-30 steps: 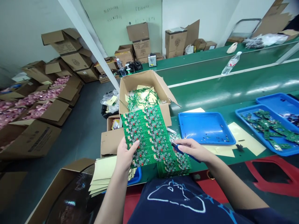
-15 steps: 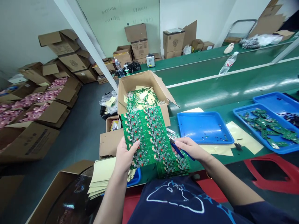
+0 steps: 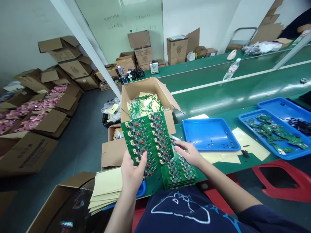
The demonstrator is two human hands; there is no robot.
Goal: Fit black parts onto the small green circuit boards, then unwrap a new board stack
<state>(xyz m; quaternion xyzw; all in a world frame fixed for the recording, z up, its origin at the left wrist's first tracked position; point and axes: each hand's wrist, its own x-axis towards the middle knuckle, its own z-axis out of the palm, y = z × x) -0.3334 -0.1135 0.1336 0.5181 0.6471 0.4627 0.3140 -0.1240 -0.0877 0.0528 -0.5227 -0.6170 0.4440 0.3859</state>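
My left hand (image 3: pixel 132 171) grips a green circuit board panel (image 3: pixel 145 139) by its lower edge, tilted up off a stack of similar panels (image 3: pixel 181 173) on the green table. My right hand (image 3: pixel 188 152) is closed around a small cutter with blue handles; its metal tip (image 3: pixel 174 139) touches the panel's right edge. Behind the panel stands an open cardboard box (image 3: pixel 145 89) holding green strips and yellow sheets.
An almost bare blue tray (image 3: pixel 209 134) lies right of my hands, and farther right a blue tray (image 3: pixel 272 134) holds separated small boards. Yellow paper sheets (image 3: pixel 107 187) are stacked at lower left. Cardboard boxes line the floor at left. A water bottle (image 3: pixel 231 69) lies on the conveyor.
My left hand has lifted and tilted the panel leftward off the stack. My right hand has moved up to the panel's right edge with the cutter.
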